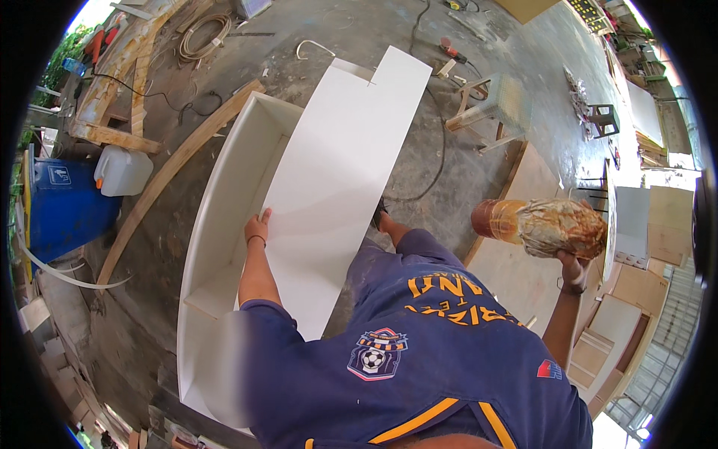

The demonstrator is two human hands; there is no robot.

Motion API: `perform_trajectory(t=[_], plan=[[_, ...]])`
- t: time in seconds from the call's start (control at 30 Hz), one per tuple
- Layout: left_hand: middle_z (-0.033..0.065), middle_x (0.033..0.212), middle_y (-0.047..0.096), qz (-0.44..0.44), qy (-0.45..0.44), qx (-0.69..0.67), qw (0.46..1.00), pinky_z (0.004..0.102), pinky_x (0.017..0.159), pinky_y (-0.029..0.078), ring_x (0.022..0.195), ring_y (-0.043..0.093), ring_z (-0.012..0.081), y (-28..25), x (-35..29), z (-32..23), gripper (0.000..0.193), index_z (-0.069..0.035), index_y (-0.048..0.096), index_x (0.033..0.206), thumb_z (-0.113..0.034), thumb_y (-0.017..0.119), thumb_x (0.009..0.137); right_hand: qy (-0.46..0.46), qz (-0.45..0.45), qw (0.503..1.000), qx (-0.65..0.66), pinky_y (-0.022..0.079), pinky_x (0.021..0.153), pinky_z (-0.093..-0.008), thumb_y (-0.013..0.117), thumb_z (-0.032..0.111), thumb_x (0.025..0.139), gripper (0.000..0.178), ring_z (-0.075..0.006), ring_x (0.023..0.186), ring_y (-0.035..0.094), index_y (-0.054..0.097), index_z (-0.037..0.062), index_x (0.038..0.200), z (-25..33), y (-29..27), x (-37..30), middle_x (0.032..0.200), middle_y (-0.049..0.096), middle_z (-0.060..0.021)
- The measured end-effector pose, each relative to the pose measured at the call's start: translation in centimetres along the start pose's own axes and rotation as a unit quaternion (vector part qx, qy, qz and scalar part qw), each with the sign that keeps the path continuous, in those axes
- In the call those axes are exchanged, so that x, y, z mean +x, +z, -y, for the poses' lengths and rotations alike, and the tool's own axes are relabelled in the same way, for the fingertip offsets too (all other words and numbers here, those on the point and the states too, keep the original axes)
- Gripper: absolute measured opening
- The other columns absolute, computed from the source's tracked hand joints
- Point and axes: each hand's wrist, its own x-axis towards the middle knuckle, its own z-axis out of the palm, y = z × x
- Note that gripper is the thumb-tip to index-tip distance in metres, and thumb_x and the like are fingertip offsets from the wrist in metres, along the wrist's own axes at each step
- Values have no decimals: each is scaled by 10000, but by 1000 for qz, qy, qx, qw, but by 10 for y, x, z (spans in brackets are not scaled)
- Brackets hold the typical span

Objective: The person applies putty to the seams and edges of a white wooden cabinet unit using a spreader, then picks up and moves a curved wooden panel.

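Note:
My left hand (258,226) is closed on the left edge of a long white panel (336,161), with fingertips on its upper face. The panel has a notch at its far end and lies aslant over a long white open box (217,217), hiding part of the inside. Out to the right, my right hand (574,271) holds up an amber plastic bottle (499,220) lying on its side in the air. A crusty, wrinkled tan layer coats the half nearest my fingers. What is inside the bottle cannot be made out.
A curved wooden strip (176,168) lies left of the box, near a white jerrycan (125,170) and a blue bin (71,209). Ahead right stands a small stool (497,105). A dark cable (441,150) crosses the concrete floor. A wooden board (516,191) lies on the right.

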Motion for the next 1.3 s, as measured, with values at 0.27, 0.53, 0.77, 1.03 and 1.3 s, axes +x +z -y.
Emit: perform_trajectory(t=[0.27, 0.53, 0.77, 1.03, 1.3], plan=[[186, 978, 657, -148, 2, 3, 989, 464, 779, 492, 926, 616, 364, 31, -20, -6, 666, -16, 649, 950, -657, 555, 795, -54, 6, 997, 46, 466, 945, -397, 851, 249, 538, 959, -269, 1111, 540, 398, 51, 1361, 60, 53, 15, 1203, 552, -118], [182, 1311, 453, -122, -98, 25, 987, 500, 984, 383, 1271, 388, 321, 55, -57, -7, 591, -133, 481, 1298, -466, 613, 828, -39, 66, 987, 140, 507, 902, -453, 889, 298, 540, 984, -325, 1083, 576, 388, -5, 1332, 42, 30, 8, 1133, 594, -190], [170, 1548, 105, -8, -144, 29, 989, 554, 1100, 231, 1428, 131, 311, 110, -121, -56, 844, -169, 242, 1480, -546, 601, 815, -188, 98, 977, -33, 391, 1037, -408, 840, 330, 659, 861, -251, 1213, 500, 420, 63, 1362, -16, 2, 13, 1375, 469, -109], [235, 1434, 331, 132, 582, -302, 743, 411, 1099, 271, 1336, 328, 345, 97, -361, -385, 1133, 20, 200, 1443, -348, 865, 602, -256, 106, 958, -77, 328, 1065, -355, 810, 242, 681, 631, -231, 1203, 509, 573, 58, 1236, -24, 9, 36, 1278, 578, -81], [152, 1121, 558, 68, 567, -356, 740, 394, 912, 447, 1074, 549, 309, 87, -415, -469, 819, -9, 485, 1205, -238, 893, 532, -115, 135, 961, 210, 391, 1011, -369, 818, 127, 701, 646, -233, 1204, 498, 525, 40, 1270, -12, -40, 30, 1333, 511, -111]])
